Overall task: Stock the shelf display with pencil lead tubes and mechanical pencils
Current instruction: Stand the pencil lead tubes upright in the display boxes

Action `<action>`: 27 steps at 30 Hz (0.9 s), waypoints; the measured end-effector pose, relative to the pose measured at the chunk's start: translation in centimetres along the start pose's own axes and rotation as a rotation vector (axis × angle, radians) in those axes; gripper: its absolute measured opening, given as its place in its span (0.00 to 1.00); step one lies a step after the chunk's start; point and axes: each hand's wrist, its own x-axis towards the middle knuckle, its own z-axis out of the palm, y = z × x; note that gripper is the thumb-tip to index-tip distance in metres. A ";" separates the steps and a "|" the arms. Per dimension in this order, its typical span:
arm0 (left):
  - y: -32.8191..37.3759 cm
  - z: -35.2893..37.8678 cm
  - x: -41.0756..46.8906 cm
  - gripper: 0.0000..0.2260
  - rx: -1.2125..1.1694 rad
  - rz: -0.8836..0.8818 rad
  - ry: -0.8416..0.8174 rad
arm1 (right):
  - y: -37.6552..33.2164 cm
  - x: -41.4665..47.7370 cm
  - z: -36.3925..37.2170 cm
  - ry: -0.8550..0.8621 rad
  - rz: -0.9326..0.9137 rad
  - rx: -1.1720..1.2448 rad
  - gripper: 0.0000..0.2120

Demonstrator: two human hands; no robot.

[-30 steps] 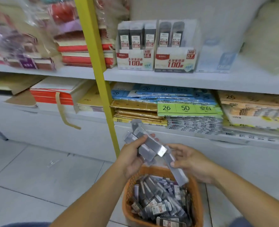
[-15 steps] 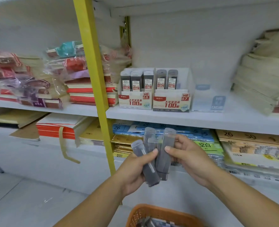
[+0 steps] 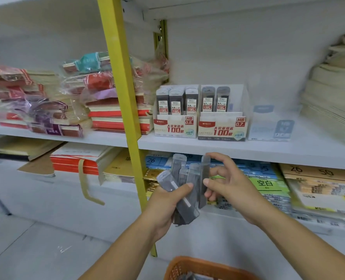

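Observation:
My left hand (image 3: 165,207) grips a fanned bundle of grey pencil lead tubes (image 3: 184,201) in front of the lower shelf. My right hand (image 3: 226,184) pinches one tube (image 3: 205,174) of the bundle between thumb and fingers. On the middle shelf stand two display boxes: the HB 0.5 box (image 3: 175,126), packed with upright tubes, and the HB 0.7 box (image 3: 221,128), which holds two tubes on its left side. A pale blue display box (image 3: 270,128) stands to their right.
A yellow shelf post (image 3: 123,102) rises just left of my hands. Wrapped notebook stacks (image 3: 70,102) fill the shelf's left part and cream paper stacks (image 3: 333,93) lie at the right. An orange basket (image 3: 200,267) sits below. Label packs (image 3: 268,182) crowd the lower shelf.
My hands lifted the tubes out of the basket up to shelf height. My view rose, so the basket dropped to the bottom edge. My right fingers now separate one tube from the bundle.

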 end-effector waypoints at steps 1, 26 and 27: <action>-0.1 0.2 -0.1 0.14 0.011 0.007 -0.003 | 0.0 -0.1 -0.1 0.002 0.003 -0.012 0.27; 4.6 2.1 1.5 0.16 -0.072 0.141 -0.038 | -8.8 1.9 -5.6 0.261 -0.403 -0.166 0.23; 5.1 2.3 1.8 0.15 -0.089 0.155 -0.033 | -10.5 3.0 -6.3 0.276 -0.446 -0.239 0.24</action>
